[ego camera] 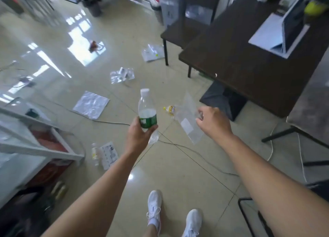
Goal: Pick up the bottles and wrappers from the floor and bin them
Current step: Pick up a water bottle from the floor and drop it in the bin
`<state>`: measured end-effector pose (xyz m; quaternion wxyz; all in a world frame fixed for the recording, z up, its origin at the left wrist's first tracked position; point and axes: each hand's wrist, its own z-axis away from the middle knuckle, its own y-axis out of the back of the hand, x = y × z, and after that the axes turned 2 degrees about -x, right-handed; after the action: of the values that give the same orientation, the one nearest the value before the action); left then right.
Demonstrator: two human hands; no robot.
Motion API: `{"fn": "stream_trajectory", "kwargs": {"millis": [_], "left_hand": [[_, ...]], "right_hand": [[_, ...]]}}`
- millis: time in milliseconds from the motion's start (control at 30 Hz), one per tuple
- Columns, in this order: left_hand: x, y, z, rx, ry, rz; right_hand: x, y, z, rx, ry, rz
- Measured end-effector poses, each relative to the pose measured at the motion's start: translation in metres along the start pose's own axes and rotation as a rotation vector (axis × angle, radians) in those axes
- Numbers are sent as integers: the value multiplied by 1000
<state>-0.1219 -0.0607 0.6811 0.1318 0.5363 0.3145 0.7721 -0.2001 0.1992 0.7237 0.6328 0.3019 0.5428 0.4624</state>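
My left hand [138, 136] grips a clear plastic bottle [147, 108] with a green label and white cap, held upright above the floor. My right hand [212, 122] pinches a clear plastic wrapper [188, 123] by its edge, and the wrapper hangs down to the left. On the tiled floor lie a small yellow-labelled bottle [170, 110], a silver foil wrapper [91, 104], crumpled clear wrappers [122, 75], a clear bag [153, 52], a reddish wrapper [93, 45], and a small bottle [94, 153] beside a printed paper [109, 155].
A dark table [249, 67] with a laptop stands at the right, a dark stool [223, 99] beneath it. A white shelf frame [35, 140] is at the left. Thin cables [187, 147] cross the floor. Dark bins [92, 3] stand far back. My white shoes [154, 206] are below.
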Motion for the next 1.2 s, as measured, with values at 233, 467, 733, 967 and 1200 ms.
{"fn": "stream_trajectory", "kwargs": {"millis": [233, 467, 733, 967, 1200], "left_hand": [[93, 138, 34, 140, 53, 141], [76, 215, 8, 219, 72, 152], [23, 289, -126, 232, 126, 214], [-3, 372, -264, 190, 149, 196], [12, 443, -393, 190, 106, 142]], "right_hand": [[-130, 141, 32, 15, 217, 27], [-218, 171, -3, 56, 323, 63], [-332, 129, -140, -16, 356, 149], [-453, 103, -259, 23, 383, 279], [-541, 111, -369, 70, 419, 347]]}}
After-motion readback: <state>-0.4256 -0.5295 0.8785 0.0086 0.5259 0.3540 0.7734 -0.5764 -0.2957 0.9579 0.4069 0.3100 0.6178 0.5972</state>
